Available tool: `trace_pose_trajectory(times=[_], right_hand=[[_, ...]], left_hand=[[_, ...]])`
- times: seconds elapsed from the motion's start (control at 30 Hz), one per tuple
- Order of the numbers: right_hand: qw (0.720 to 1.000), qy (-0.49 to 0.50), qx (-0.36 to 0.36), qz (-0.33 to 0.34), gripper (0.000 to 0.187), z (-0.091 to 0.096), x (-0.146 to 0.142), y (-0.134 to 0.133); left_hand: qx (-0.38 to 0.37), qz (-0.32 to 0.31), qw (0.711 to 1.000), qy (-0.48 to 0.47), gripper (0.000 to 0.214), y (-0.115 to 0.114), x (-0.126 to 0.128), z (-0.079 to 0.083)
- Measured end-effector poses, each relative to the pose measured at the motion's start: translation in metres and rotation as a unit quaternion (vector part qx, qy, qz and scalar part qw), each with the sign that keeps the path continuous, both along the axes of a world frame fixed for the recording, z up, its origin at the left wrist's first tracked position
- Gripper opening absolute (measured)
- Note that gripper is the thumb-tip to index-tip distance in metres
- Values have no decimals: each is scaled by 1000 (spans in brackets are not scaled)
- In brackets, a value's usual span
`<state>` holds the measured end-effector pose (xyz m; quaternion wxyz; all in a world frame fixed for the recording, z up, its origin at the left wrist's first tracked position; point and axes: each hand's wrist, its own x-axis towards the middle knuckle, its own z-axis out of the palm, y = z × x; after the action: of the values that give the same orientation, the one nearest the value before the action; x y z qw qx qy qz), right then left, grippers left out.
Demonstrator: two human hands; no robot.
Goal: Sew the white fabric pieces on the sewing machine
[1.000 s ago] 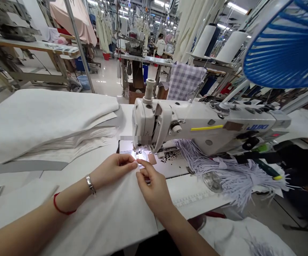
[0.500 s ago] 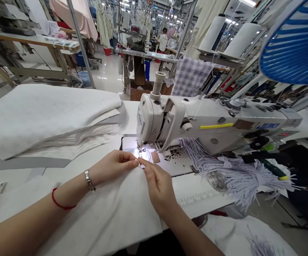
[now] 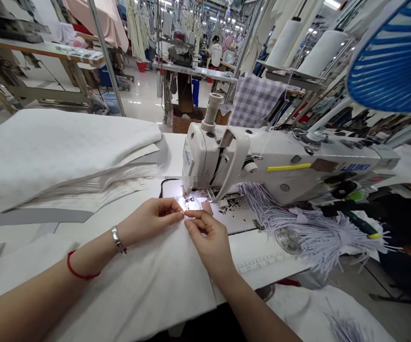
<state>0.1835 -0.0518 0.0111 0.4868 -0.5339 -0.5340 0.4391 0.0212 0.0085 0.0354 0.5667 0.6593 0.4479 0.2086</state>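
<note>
The left hand (image 3: 151, 220) reaches in from the side, wrist low, pinching the far edge of a white cloth (image 3: 137, 285) between thumb and fingers. The right hand (image 3: 209, 243), angled forward, closes on the same edge just beside it. The cloth lies flat on the surface (image 3: 262, 262), its length running away from the person toward a sewing machine (image 3: 280, 166).
</note>
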Motion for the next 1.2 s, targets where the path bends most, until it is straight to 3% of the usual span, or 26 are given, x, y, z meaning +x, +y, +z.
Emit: trace_pose_trajectory(times=[0.1,0.23,0.43,0.57,0.67,0.77,0.93,1.03,1.2], right_hand=[[998,-48,46,-22,18,-1,-1,-2],[970,-158,177,-47,19,-4,0,-3],[858,-362,358,-69,23,-5,1,-3],[793,-456,397,-74,25,-7,0,-4],[771,-490,399,-79,26,-7,0,-6],[755,-520,394,-72,24,-5,0,-10],[716,-604,349,-29,21,-10,5,-16],[731,-603,317,28,19,-11,17,-12],[836,-461,240,177,18,1,50,7]], left_hand=[[-6,0,1000,7,33,-1,0,1],[-24,2,1000,7,32,-1,1,4],[-68,25,997,4,30,-2,3,8],[-78,36,996,-2,31,-3,3,11],[-67,38,997,18,34,-4,2,13],[15,2,996,89,41,-5,4,13],[224,-46,952,202,27,-1,17,-1],[279,-58,938,196,18,3,23,-13],[314,-79,929,178,10,8,21,-21]])
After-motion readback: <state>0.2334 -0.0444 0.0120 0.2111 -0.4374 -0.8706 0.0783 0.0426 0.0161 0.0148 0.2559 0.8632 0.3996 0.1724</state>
